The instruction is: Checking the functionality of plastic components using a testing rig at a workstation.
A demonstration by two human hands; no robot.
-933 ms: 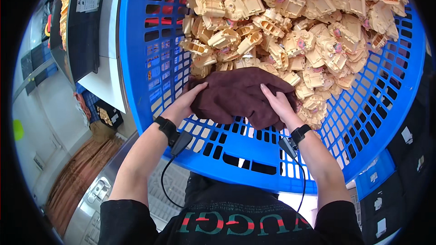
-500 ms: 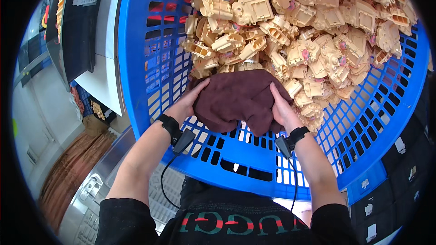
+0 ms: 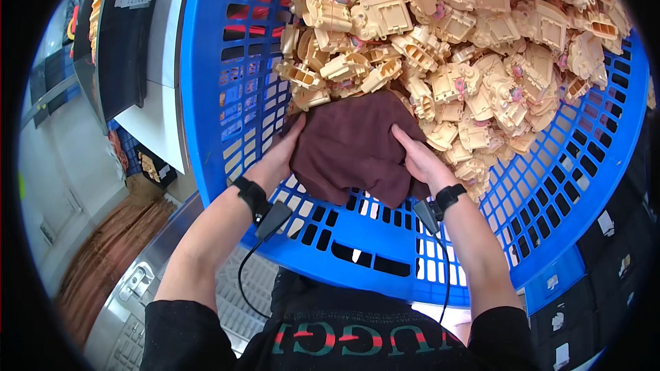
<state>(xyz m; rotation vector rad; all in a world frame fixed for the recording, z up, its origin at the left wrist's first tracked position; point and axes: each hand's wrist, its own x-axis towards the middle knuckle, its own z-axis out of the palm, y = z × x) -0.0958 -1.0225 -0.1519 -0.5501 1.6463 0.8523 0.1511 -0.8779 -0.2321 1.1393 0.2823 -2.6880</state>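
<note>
Between my two hands a dark maroon cloth (image 3: pixel 354 148) hangs in loose folds over the near inner side of a large blue plastic basket (image 3: pixel 201 117). My left hand (image 3: pixel 280 154) grips its left edge, the fingertips hidden under the fabric. On the other side my right hand (image 3: pixel 421 159) has its thumb on top of the cloth and its fingers out of sight beneath. Past the cloth lies a heap of cream-coloured molded plastic parts (image 3: pixel 385 17), some with small pink bits. Whether the cloth covers anything cannot be seen.
At the left stand a black bin (image 3: pixel 124 48) and a white surface (image 3: pixel 155 120). A brown draped sheet (image 3: pixel 103 254) lies lower left, near a metal tray (image 3: pixel 141 278). Stacked black boxes (image 3: pixel 605 275) are at the lower right. A cable runs from each wrist strap.
My right hand has shifted left, bringing the cloth's sides closer together. The cloth's upper edge now peaks farther up toward the parts. My left hand has moved only slightly.
</note>
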